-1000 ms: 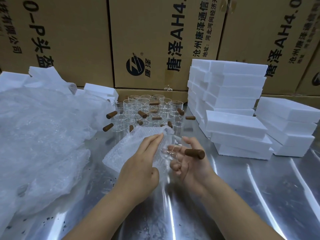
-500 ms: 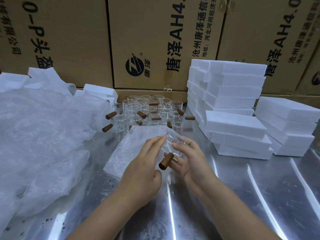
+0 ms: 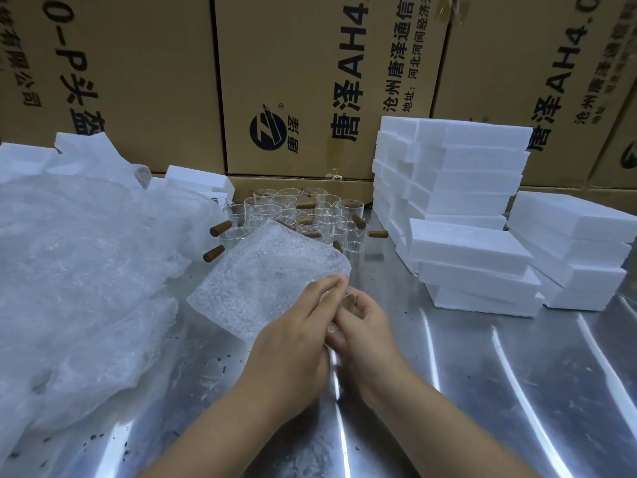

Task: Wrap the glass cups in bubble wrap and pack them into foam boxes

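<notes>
One glass cup (image 3: 345, 302), clear and hard to make out, sat between the two hands just above the table (image 3: 482, 391). The right hand (image 3: 367, 327) curled its fingers round the cup from the side, and the left hand (image 3: 293, 339), pressed close against the right, closed its fingers on the near corner of a sheet of bubble wrap (image 3: 262, 281) and held it to the cup. From there the sheet spread away to the left and back, its far edge raised in front of a cluster of glass cups (image 3: 303, 212) with brown stub handles. Right of that cluster rose stacks of white foam boxes (image 3: 465, 174). A big crumpled heap of bubble wrap (image 3: 79, 270) filled the table's left side, and printed cardboard cartons (image 3: 310, 81) walled off the back.
</notes>
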